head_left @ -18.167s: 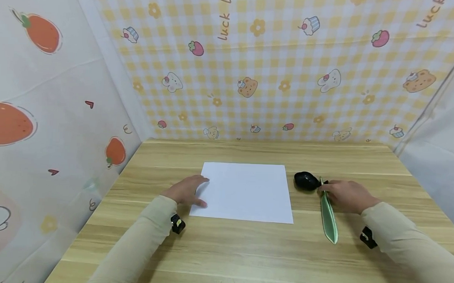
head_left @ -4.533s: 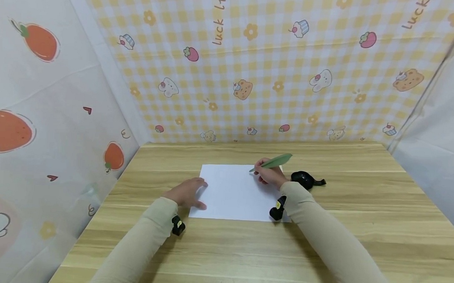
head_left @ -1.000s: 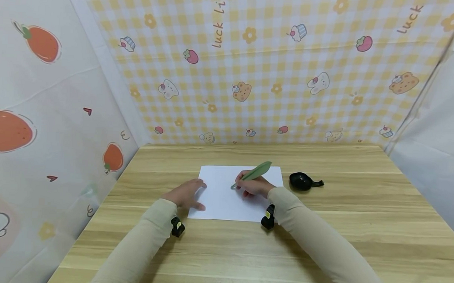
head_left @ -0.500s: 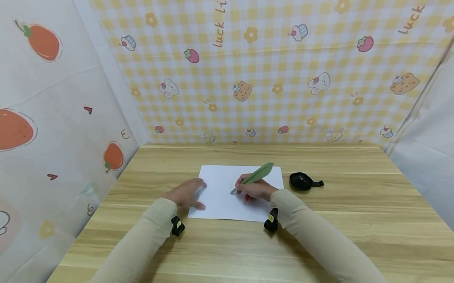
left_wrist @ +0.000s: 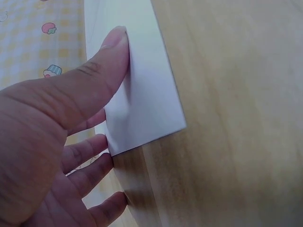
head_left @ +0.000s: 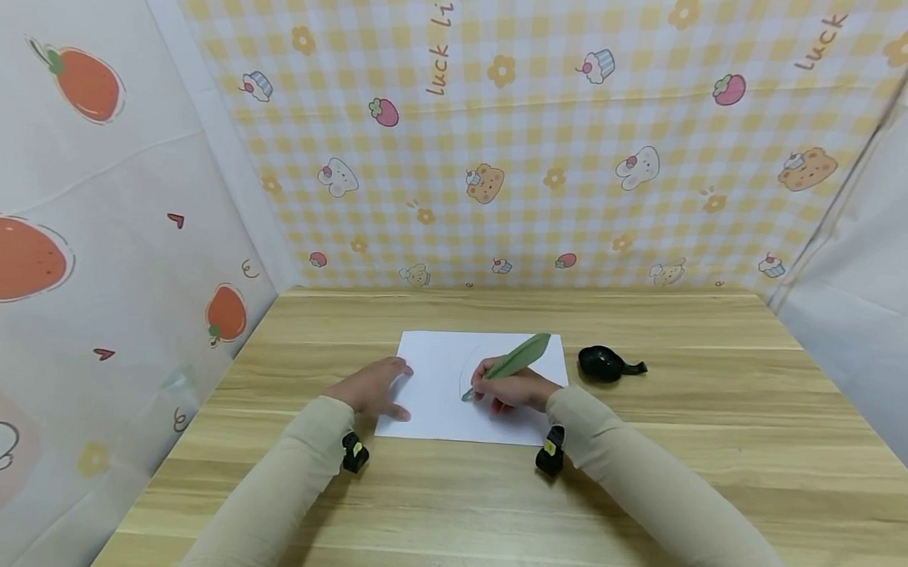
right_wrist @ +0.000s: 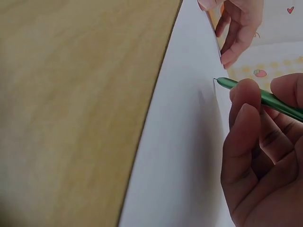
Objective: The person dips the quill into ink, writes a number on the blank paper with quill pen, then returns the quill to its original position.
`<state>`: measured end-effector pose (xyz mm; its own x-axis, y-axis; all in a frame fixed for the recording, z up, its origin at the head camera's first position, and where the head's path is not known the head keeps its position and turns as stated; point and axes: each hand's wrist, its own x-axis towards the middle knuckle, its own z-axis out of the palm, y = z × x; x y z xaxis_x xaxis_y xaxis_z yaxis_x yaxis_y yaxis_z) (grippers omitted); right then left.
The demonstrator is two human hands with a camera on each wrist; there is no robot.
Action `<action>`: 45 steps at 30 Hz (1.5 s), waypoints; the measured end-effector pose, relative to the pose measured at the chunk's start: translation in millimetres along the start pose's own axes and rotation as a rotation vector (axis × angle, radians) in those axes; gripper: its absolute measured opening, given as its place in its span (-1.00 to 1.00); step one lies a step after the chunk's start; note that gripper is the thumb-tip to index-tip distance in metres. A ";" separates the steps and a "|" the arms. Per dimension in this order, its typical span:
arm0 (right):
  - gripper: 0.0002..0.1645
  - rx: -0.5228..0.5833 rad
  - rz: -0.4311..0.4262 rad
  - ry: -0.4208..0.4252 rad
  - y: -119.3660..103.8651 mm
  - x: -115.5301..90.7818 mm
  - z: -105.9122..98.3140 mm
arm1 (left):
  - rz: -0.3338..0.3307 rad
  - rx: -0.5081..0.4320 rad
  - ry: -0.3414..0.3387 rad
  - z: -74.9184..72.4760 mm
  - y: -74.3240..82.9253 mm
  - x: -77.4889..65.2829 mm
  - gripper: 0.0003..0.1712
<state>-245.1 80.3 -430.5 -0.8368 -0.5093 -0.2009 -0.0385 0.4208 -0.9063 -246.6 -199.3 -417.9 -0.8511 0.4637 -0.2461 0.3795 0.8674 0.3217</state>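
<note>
A white sheet of paper (head_left: 428, 391) lies on the wooden table. My right hand (head_left: 516, 389) pinches a green leaf-shaped pen (head_left: 522, 357) between thumb and fingers, its tip down at the paper near the middle. From the tip a thin curved line runs up toward the sheet's far side. In the right wrist view the pen's slim green barrel (right_wrist: 272, 100) ends in a fine point on the paper. My left hand (head_left: 371, 387) rests on the sheet's left edge with spread fingers, and its thumb (left_wrist: 111, 56) lies on the paper in the left wrist view.
To the right of the paper lies a shiny black object (head_left: 603, 364) with a rounded body and a short stem. Behind the wooden table (head_left: 446, 517) hangs a yellow checked cloth (head_left: 459, 150), with a white printed cloth (head_left: 138, 306) on the left.
Much earlier my right hand was at the pen beside the black object; it then brought the pen onto the paper. Over the last second the tip has slid nearer me, and a curved line shows.
</note>
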 end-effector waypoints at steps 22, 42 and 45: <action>-0.89 0.018 -0.023 -0.081 3.4 -22.6 1.5 | 0.015 -0.017 0.003 -0.7 -1.3 -1.1 -0.13; -0.88 0.003 -0.049 -0.093 11.1 -43.0 -4.2 | 0.029 -0.001 0.007 -0.1 -1.3 -2.1 -0.13; -0.88 -0.006 -0.049 -0.092 12.4 -45.1 -6.1 | 0.036 0.000 0.005 0.1 -1.0 -2.9 -0.13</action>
<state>-211.1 113.1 -430.4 -0.7803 -0.5958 -0.1903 -0.0816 0.3987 -0.9135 -244.5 -201.5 -417.6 -0.8388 0.4934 -0.2302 0.4097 0.8504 0.3299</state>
